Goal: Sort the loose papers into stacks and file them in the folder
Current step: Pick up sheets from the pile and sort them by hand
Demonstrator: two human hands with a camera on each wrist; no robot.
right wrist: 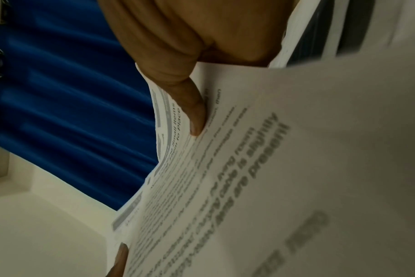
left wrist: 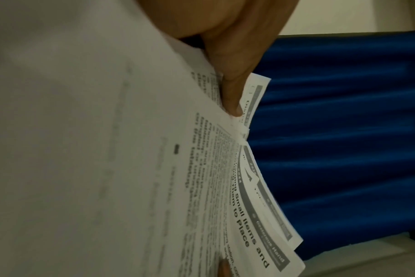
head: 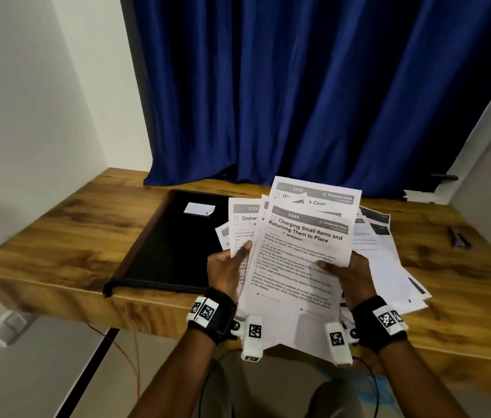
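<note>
Both hands are up over the near edge of the wooden table (head: 57, 224), holding a fanned bunch of printed papers (head: 295, 267) between them. The left hand (head: 227, 267) pinches the left side with its thumb on top, and the right hand (head: 350, 274) does the same on the right side, thumb pressed on the front sheet, the one headed "Charging Small Items and Returning Them to Place". The black folder (head: 165, 245) lies shut and flat on the table just left of the hands, with a small white label (head: 199, 209) on its cover. More loose sheets (head: 389, 260) are spread messily on the table behind and right of the held bunch, partly hidden by it. A dark pen-like thing (head: 458, 240) sits further right, too blurry to tell. A blue curtain (head: 313, 86) hangs behind the table.
</note>
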